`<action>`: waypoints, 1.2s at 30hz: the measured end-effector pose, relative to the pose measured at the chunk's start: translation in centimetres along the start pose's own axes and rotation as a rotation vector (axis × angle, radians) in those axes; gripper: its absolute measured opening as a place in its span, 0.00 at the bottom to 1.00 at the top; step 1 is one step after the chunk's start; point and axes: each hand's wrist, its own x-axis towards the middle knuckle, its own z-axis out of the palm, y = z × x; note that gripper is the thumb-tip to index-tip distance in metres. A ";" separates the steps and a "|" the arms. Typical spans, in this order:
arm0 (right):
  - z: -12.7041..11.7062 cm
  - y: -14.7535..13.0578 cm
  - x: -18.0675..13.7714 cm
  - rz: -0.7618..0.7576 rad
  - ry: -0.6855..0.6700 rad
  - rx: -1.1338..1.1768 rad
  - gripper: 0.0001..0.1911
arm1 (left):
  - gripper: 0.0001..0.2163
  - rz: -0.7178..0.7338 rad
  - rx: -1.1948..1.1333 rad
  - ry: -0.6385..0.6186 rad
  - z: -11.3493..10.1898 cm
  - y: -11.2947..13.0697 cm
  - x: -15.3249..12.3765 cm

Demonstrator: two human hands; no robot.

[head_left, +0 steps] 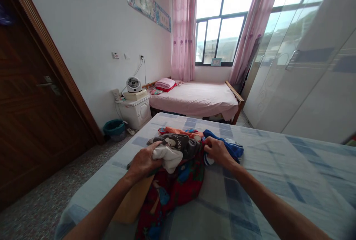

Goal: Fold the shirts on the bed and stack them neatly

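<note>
A heap of clothes lies on the near bed in front of me. My left hand [145,159] is closed on a white cloth garment [168,157] at the heap's left side. Just behind it is a grey garment [180,142] with light lettering. My right hand [217,151] pinches cloth at the heap's right side; exactly which piece is hidden by the fingers. Beside that hand lies a blue garment [235,148] with white parts. A red patterned garment [183,184] spreads toward me under the others. Orange cloth [191,133] shows at the back.
A flat tan item [133,203] lies under my left forearm. The near bed [278,173] has a blue-and-white checked sheet. Beyond stand a pink bed [194,95], a white cabinet [136,112] bearing a fan [134,84], and a bin [115,130]. A glossy wardrobe [300,84] is at right.
</note>
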 end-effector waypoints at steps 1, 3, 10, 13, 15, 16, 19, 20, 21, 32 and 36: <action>0.1 -0.9 0.7 -0.021 -0.013 0.043 0.08 | 0.28 0.025 -0.063 0.008 -0.1 0.4 0.5; 0.3 -3.2 2.1 -0.062 -0.026 0.216 0.08 | 0.26 0.069 -0.186 0.054 -0.8 1.3 1.7; -2.5 -13.1 8.0 -0.280 0.195 1.067 0.07 | 0.24 0.162 -0.416 0.646 -8.1 5.9 5.5; -2.9 -14.8 9.4 -0.352 0.321 1.104 0.08 | 0.24 0.257 -0.326 0.834 -9.7 6.0 5.9; -1.2 -13.9 9.1 -0.349 0.328 1.000 0.08 | 0.24 0.284 -0.211 0.834 -8.4 4.4 5.5; 0.2 -12.9 8.6 -0.328 0.300 0.903 0.08 | 0.25 0.287 -0.144 0.790 -7.1 3.1 5.0; 5.0 -8.5 5.9 -0.255 0.139 0.576 0.07 | 0.25 0.263 0.092 0.456 -2.0 -1.3 3.0; 6.3 -7.0 4.8 -0.248 0.104 0.532 0.05 | 0.24 0.230 0.188 0.298 -0.4 -2.6 2.3; 7.1 -5.6 3.8 -0.237 0.080 0.485 0.06 | 0.24 0.201 0.284 0.180 0.9 -3.6 1.7; 0.0 6.9 -8.3 -0.241 -0.089 -0.252 0.26 | 0.25 0.676 0.439 0.340 7.4 2.2 -1.1; -7.6 18.6 -13.2 0.179 -0.095 -0.489 0.26 | 0.22 0.859 0.409 0.124 12.8 3.3 -2.4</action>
